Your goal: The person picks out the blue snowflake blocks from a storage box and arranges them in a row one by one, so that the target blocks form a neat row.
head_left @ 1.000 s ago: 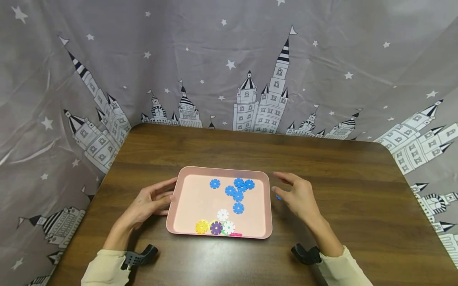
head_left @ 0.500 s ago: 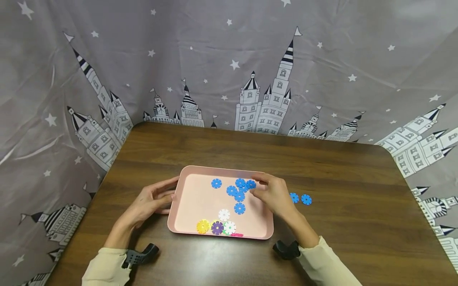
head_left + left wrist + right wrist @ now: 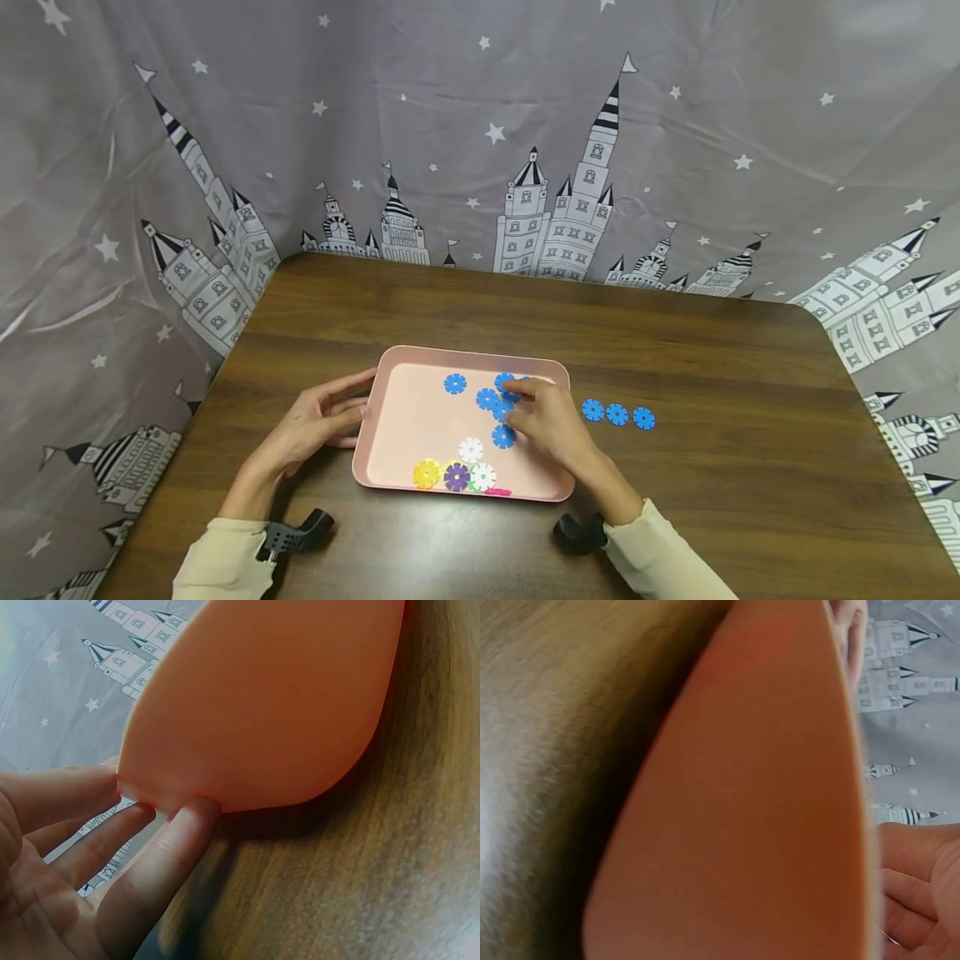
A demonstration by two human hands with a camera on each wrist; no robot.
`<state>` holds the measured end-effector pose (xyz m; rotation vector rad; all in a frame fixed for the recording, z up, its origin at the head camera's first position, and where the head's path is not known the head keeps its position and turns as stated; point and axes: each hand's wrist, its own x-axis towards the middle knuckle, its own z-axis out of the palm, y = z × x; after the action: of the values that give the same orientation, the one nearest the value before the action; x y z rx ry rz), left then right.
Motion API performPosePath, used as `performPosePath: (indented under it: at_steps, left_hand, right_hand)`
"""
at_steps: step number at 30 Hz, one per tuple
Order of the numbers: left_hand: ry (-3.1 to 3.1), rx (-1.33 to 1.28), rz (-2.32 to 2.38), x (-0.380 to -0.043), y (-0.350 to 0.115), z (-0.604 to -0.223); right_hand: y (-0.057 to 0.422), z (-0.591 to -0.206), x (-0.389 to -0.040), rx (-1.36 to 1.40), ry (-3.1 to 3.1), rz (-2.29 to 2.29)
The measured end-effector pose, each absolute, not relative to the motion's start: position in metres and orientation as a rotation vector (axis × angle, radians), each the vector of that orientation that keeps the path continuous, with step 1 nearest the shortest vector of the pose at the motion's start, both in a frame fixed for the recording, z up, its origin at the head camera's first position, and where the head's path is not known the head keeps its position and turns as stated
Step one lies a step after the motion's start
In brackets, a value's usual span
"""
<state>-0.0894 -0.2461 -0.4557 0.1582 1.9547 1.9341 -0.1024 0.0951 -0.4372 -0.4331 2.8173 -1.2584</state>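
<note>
In the head view, a pink tray (image 3: 408, 421) sits on the table (image 3: 757, 433) at lower centre of the frame; the left hand (image 3: 311, 421) touches its left wall, fingers spread; the right hand (image 3: 551, 423) reaches over its right half, forefinger and thumb parted above a cluster of blue discs (image 3: 486, 399), though whether they touch one I cannot tell; a yellow disc (image 3: 427, 473), a purple disc (image 3: 457, 477) and white discs (image 3: 483, 477) lie towards the tray's bottom edge; three more blue pieces (image 3: 617, 415) form a row on the table, right of centre.
</note>
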Motion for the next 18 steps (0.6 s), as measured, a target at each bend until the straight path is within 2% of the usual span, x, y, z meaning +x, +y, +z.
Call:
performPosePath:
  at_steps: [18]
  left_hand:
    - [1.927,0.204,1.962,-0.090,-0.247,-0.459]
  right_hand:
    - [0.079,-0.450,-0.098,-0.479,2.879,-1.110]
